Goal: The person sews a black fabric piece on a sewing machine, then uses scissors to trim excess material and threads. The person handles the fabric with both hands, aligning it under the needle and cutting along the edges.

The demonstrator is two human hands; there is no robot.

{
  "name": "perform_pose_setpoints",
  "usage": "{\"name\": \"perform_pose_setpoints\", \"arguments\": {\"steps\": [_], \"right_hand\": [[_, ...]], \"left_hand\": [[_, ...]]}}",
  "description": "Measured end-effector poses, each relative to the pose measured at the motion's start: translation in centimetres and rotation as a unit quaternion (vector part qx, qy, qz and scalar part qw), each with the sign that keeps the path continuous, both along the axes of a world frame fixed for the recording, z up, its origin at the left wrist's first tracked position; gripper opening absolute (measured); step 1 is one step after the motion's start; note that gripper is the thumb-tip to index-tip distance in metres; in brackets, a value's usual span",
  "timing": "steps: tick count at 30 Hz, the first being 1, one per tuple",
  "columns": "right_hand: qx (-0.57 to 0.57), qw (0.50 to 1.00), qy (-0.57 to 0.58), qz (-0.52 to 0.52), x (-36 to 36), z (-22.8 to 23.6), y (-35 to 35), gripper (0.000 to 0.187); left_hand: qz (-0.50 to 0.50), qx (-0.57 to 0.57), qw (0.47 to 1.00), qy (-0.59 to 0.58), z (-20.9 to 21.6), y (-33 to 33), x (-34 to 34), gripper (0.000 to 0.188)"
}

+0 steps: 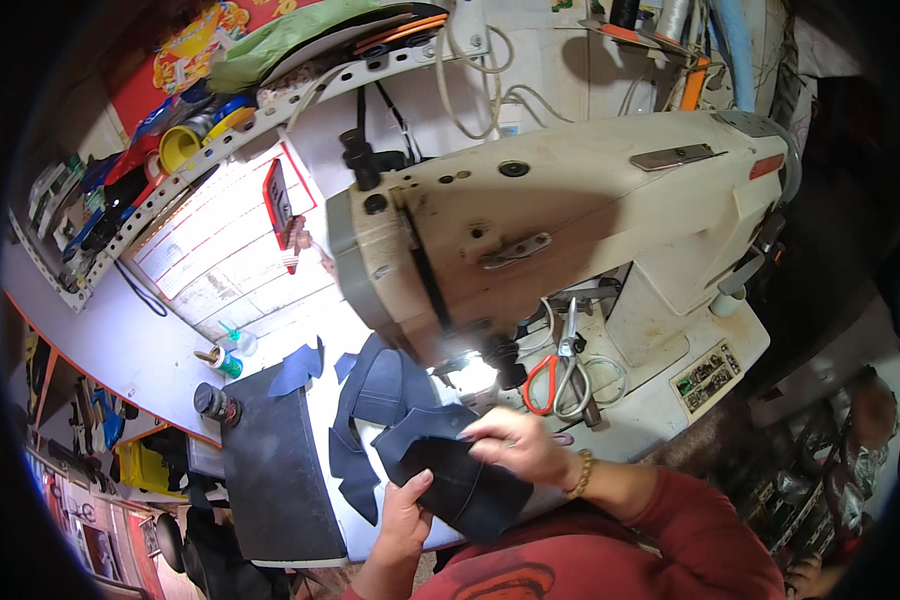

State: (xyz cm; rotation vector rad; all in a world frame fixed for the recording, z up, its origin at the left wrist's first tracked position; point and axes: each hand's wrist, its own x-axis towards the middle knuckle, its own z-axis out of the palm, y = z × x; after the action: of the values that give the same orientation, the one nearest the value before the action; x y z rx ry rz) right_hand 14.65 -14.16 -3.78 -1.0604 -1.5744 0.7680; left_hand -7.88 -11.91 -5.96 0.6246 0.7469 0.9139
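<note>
A dark blue-black leather piece (454, 478) with seam lines is held between both hands, just in front of the sewing machine (530, 220). My left hand (407, 510) grips its left edge, with the thumb on top. Bent fingers of my right hand (512, 445) pinch its upper right part; a beaded bracelet is on that wrist. Under and behind it, more dark blue cut pieces (380, 385) lie on the white table. The machine's head covers much of the needle area, where a bright lamp glows.
Scissors (570, 365) with red and pale handles lie on the machine bed right of my hands. A black board (280, 470) covers the table's left side, with a dark jar (217, 403) at its edge. A cluttered metal shelf (200, 150) hangs above.
</note>
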Motion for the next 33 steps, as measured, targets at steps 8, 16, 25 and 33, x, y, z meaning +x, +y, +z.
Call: {"name": "perform_pose_setpoints", "arguments": {"steps": [8,16,25,33], "right_hand": [[-0.158,0.820,-0.446,-0.322,7.4,-5.0,1.3,0.056],[-0.126,0.804,-0.397,-0.425,6.6,-7.7,2.8,0.041],[-0.090,0.879,-0.197,-0.424,7.9,-5.7,-1.0,0.058],[-0.081,0.924,0.324,-0.186,3.3,3.3,-10.9,0.063]], "left_hand": [[0.083,0.001,0.997,0.002,2.1,0.3,0.5,0.044],[0.054,-0.010,0.994,-0.099,1.8,0.8,-1.0,0.048],[0.007,0.050,0.991,-0.125,3.4,0.6,-1.9,0.051],[-0.054,0.102,0.984,-0.139,3.3,0.3,1.0,0.051]]}}
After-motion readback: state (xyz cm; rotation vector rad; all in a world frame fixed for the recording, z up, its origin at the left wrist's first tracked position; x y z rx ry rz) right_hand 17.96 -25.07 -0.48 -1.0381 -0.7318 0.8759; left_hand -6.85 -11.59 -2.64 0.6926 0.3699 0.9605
